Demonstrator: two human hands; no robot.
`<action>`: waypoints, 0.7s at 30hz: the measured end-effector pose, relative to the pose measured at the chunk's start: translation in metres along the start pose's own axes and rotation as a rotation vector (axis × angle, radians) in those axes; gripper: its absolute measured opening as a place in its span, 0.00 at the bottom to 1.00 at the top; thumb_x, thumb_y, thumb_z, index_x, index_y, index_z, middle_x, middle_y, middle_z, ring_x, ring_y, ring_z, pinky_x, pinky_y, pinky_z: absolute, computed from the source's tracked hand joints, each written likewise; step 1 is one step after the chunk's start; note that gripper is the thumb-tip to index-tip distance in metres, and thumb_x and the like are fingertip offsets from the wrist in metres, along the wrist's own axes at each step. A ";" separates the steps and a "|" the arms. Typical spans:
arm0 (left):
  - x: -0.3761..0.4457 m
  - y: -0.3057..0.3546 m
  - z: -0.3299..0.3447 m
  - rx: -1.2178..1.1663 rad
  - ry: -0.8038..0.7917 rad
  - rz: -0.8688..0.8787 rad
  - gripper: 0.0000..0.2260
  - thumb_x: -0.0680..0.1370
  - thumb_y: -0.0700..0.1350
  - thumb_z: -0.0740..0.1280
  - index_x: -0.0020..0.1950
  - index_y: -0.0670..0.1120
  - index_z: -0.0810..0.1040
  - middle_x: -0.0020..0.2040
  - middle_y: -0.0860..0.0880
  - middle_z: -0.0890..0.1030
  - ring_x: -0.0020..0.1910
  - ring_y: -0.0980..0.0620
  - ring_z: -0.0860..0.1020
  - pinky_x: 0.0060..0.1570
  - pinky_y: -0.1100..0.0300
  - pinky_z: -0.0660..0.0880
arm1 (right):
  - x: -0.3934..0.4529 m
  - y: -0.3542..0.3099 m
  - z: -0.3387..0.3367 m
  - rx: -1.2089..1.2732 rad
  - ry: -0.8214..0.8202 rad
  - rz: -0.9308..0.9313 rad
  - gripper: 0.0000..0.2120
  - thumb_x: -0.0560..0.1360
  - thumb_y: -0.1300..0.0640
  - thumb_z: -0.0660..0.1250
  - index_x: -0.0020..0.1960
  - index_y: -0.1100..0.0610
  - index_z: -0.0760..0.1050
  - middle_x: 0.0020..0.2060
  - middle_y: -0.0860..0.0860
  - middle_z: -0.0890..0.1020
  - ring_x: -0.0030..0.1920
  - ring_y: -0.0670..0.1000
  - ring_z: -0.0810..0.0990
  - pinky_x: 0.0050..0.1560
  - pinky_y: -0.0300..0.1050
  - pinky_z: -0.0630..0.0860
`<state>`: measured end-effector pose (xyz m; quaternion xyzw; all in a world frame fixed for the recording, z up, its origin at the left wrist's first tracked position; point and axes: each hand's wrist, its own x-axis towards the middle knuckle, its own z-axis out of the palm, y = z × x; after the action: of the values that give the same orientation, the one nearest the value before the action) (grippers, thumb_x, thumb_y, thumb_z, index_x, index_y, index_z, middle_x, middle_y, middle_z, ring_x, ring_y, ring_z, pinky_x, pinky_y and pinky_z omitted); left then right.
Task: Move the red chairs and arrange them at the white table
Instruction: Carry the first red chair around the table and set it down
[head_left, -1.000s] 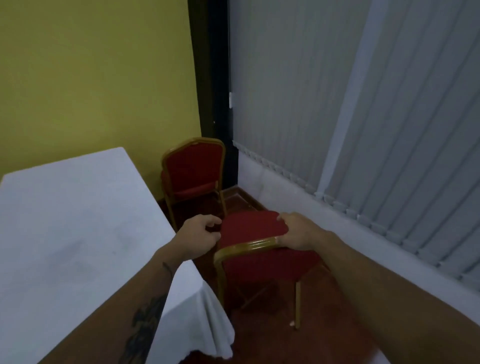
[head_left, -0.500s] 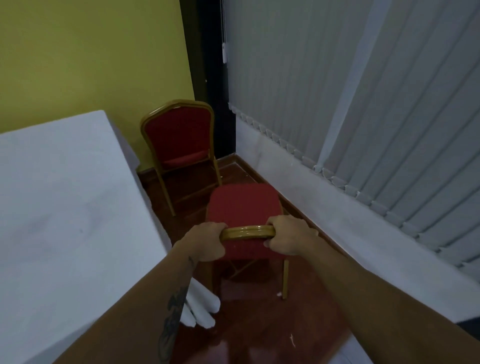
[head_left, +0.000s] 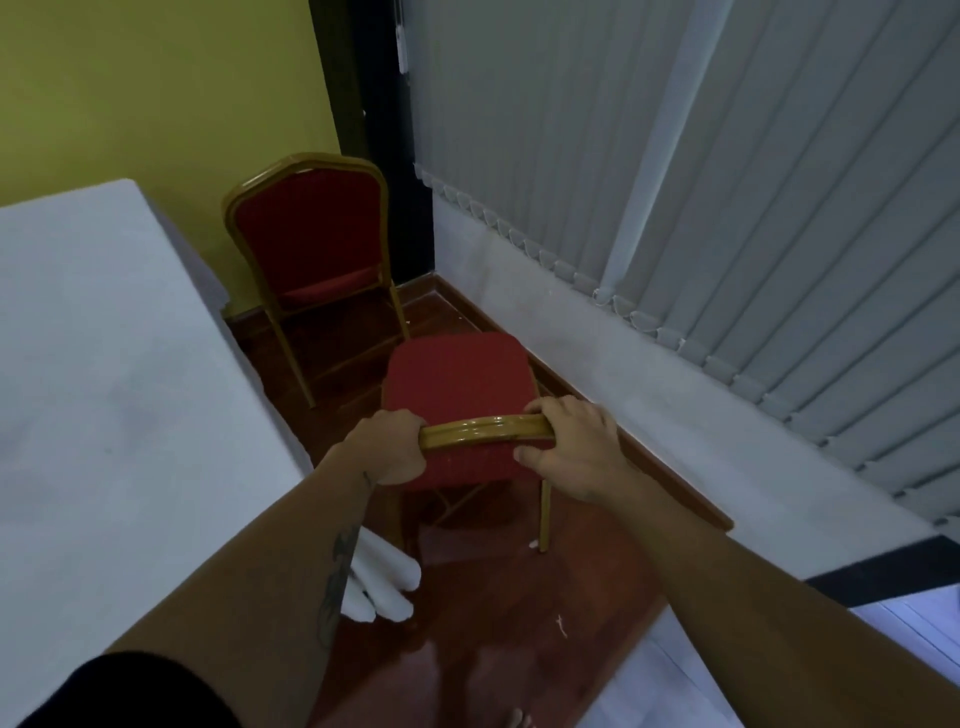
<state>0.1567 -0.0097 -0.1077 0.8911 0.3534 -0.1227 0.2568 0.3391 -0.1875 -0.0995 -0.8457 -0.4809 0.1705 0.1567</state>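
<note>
A red chair (head_left: 457, 376) with a gold frame stands just in front of me, its back toward me and its seat pointing away. My left hand (head_left: 387, 447) grips the left end of its top rail and my right hand (head_left: 569, 441) grips the right end. A second red chair (head_left: 311, 234) stands farther off in the corner against the yellow wall, facing me. The white table (head_left: 104, 389), covered with a cloth, fills the left side; the near chair sits beside its right edge.
A low grey ledge (head_left: 649, 395) under vertical blinds (head_left: 727, 182) runs along the right, close to the near chair. The floor is dark reddish wood (head_left: 493, 623). The tablecloth's corner (head_left: 382, 587) hangs down to the floor by my left arm.
My left hand has closed on the chair's top rail alongside the right. The chair has turned so its back faces me squarely, and it now stands a little away from the table's edge.
</note>
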 end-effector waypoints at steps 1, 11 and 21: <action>-0.001 -0.002 0.000 0.006 0.007 0.014 0.16 0.70 0.42 0.66 0.57 0.51 0.81 0.47 0.51 0.81 0.45 0.49 0.81 0.49 0.51 0.81 | -0.007 0.002 0.000 0.055 -0.002 0.035 0.33 0.70 0.33 0.64 0.72 0.43 0.68 0.69 0.48 0.71 0.74 0.53 0.62 0.75 0.61 0.54; -0.023 0.000 0.008 0.090 0.139 0.074 0.10 0.72 0.41 0.66 0.50 0.50 0.79 0.45 0.49 0.80 0.44 0.47 0.80 0.48 0.50 0.80 | -0.039 -0.003 0.017 0.736 0.252 0.431 0.26 0.73 0.56 0.72 0.69 0.59 0.69 0.69 0.59 0.72 0.66 0.58 0.75 0.68 0.61 0.72; -0.027 0.008 0.008 0.182 0.053 0.026 0.10 0.71 0.45 0.68 0.52 0.47 0.79 0.45 0.48 0.79 0.43 0.48 0.79 0.44 0.54 0.78 | 0.000 -0.054 0.030 1.362 0.315 0.791 0.28 0.75 0.55 0.72 0.72 0.61 0.68 0.61 0.61 0.80 0.54 0.62 0.83 0.53 0.65 0.82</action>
<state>0.1425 -0.0346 -0.1002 0.9182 0.3360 -0.1273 0.1667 0.2849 -0.1575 -0.1033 -0.6861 0.0920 0.3480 0.6322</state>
